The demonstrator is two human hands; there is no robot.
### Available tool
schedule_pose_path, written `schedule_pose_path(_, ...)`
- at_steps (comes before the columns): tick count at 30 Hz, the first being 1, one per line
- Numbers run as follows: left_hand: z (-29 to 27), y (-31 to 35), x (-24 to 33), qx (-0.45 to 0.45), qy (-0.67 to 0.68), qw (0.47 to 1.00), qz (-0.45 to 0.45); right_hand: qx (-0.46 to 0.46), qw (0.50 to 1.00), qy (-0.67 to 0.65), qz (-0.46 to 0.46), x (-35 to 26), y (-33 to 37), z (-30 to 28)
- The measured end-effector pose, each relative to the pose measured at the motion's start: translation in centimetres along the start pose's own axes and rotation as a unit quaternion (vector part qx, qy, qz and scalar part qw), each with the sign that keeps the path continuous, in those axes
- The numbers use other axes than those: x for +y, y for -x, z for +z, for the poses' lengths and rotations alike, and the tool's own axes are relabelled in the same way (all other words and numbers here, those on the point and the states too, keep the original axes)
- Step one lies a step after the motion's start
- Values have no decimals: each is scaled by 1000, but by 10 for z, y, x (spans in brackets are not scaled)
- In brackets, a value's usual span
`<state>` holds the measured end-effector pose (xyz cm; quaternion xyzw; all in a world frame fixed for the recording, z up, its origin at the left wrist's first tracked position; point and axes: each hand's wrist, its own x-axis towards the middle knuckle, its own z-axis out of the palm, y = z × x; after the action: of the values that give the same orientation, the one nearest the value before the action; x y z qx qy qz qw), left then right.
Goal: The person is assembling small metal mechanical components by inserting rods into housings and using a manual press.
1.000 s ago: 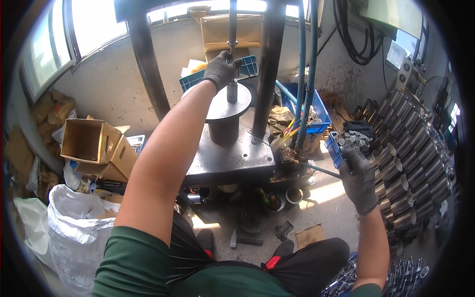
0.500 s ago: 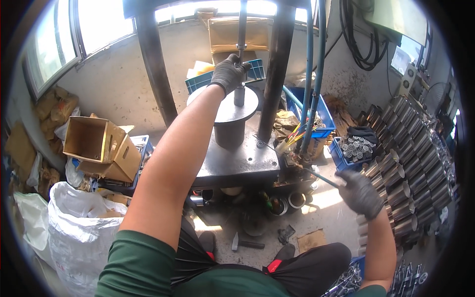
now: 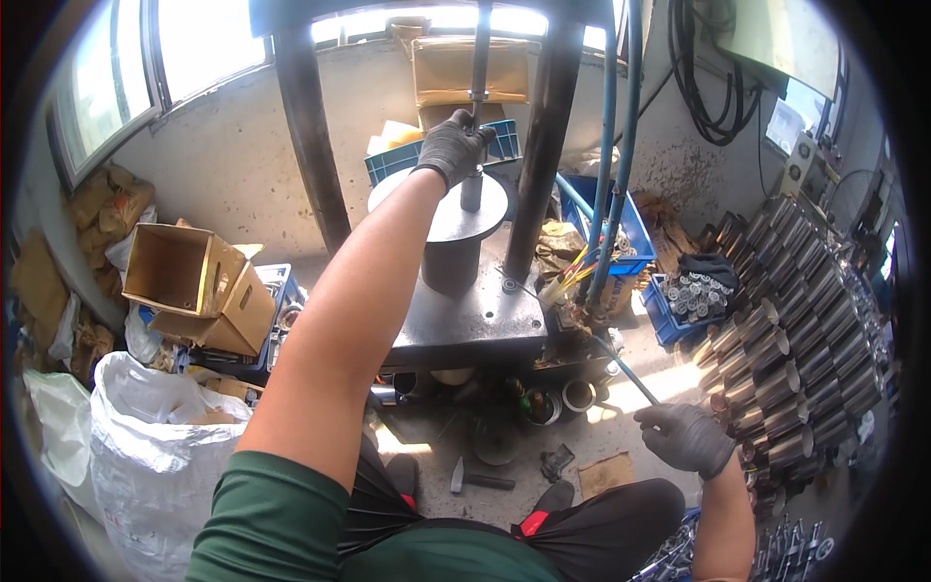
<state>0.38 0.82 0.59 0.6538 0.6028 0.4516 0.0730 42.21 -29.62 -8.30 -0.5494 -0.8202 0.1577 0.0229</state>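
My left hand (image 3: 454,148), in a dark grey glove, is closed around a thin metal rod under the press ram (image 3: 481,58). Below it a short metal cylinder (image 3: 471,192) stands upright on the round steel plate (image 3: 448,221) of the press. My right hand (image 3: 687,438), gloved too, is at the free end of a long thin lever (image 3: 628,373), its fingers bent around the tip. The glove hides the lever's end. What part of the rod lies inside my left hand is hidden.
Press posts (image 3: 312,136) and blue hoses (image 3: 603,145) flank the plate. Stacked metal tubes (image 3: 805,339) and a blue bin of parts (image 3: 684,308) are at right. Cardboard boxes (image 3: 199,281) and a white sack (image 3: 160,456) stand left. A hammer (image 3: 475,477) lies between my feet.
My right hand has moved down and slightly left, and the lever's free end has swung down with it. My left hand remains at the rod.
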Motion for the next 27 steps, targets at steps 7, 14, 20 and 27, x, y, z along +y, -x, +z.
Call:
schedule_pose_path(7,1,-1,-4,10,-2,1000,18,24,997,-63,25,2,4,2)
schedule_pose_path(14,2,-2,-4,-4,1,1000,9,-72,997,12,4,9,3,3)
schedule_pose_path(20,1,0,0,-7,-3,1000,6,63,991,-116,15,11,-1,-4)
schedule_pose_path(27,2,0,-1,14,-4,1000,16,417,904,53,-77,10,-72,-50)
